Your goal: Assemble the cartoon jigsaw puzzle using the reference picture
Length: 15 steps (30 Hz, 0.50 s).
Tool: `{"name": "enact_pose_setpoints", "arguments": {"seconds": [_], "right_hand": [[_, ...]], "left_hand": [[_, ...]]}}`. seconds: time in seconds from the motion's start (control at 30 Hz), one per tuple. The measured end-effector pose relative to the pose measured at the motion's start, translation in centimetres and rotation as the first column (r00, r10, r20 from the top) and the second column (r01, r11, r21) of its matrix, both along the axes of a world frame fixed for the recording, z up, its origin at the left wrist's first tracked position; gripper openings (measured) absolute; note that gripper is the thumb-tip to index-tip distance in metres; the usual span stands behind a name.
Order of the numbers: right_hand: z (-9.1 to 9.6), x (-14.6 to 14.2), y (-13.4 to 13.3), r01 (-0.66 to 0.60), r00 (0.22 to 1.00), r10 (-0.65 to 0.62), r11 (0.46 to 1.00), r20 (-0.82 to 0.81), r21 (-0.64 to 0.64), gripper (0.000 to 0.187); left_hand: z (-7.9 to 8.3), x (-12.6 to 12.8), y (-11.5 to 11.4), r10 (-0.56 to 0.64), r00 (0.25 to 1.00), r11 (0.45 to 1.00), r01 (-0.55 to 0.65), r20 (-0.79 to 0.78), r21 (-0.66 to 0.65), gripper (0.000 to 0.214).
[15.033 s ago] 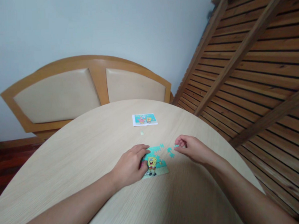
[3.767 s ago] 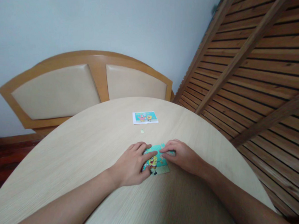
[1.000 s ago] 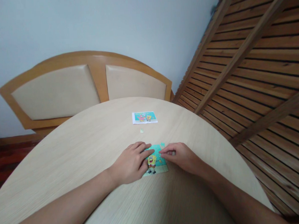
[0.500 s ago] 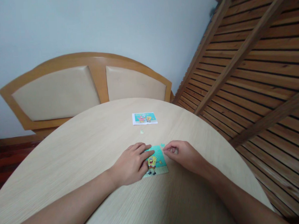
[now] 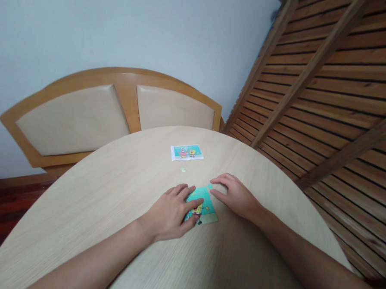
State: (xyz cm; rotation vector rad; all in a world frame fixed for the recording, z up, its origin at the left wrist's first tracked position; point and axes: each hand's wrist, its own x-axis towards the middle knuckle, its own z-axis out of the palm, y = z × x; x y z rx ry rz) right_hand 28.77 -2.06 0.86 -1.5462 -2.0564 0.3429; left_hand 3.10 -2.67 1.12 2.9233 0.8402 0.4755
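Observation:
A small jigsaw puzzle (image 5: 205, 203) with a teal background and a yellow cartoon figure lies on the round wooden table (image 5: 118, 196). My left hand (image 5: 172, 211) lies flat on the puzzle's left part, fingers spread, thumb over the yellow figure. My right hand (image 5: 232, 195) rests flat against the puzzle's right edge, fingers stretched out, holding nothing. A teal tab (image 5: 210, 186) sticks out at the puzzle's top right corner, by my right fingertips.
A printed reference picture (image 5: 187, 152) lies farther back on the table, with one small pale loose piece (image 5: 183, 169) in front of it. A padded wooden headboard (image 5: 107, 114) stands behind the table. A slatted wooden frame (image 5: 322, 81) leans at the right.
My right hand has gone from a pinch at the puzzle's top right corner to a flat, stretched-out hand. My left thumb slid further over the yellow figure.

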Motion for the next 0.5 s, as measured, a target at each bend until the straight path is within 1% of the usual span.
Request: {"name": "enact_pose_setpoints", "arguments": {"seconds": [0.13, 0.27, 0.37, 0.43, 0.5], "right_hand": [[-0.4, 0.0, 0.7, 0.007, 0.999, -0.007, 1.000, 0.031, 0.011, 0.016], [-0.7, 0.4, 1.0, -0.005, 1.000, 0.005, 1.000, 0.010, -0.004, 0.012], [-0.7, 0.9, 1.1, -0.007, 1.000, 0.007, 0.999, -0.006, -0.032, 0.013], [-0.7, 1.3, 1.1, -0.015, 1.000, 0.015, 0.999, -0.010, -0.042, 0.014], [-0.8, 1.6, 1.1, -0.027, 1.000, 0.026, 0.999, -0.004, -0.043, 0.013]], "left_hand": [[-0.4, -0.1, -0.1, 0.017, 1.000, 0.999, -0.017, -0.008, -0.028, 0.055], [-0.9, -0.1, 0.1, 0.032, 0.999, 0.999, -0.031, 0.015, -0.044, 0.055], [-1.1, 0.1, 0.4, 0.038, 0.998, 0.996, -0.034, 0.041, -0.085, 0.061], [-1.2, 0.2, 0.7, 0.041, 0.994, 0.990, -0.027, 0.097, -0.137, 0.065], [-1.4, 0.3, 1.0, 0.060, 0.976, 0.978, -0.016, 0.208, -0.207, 0.060]]}}
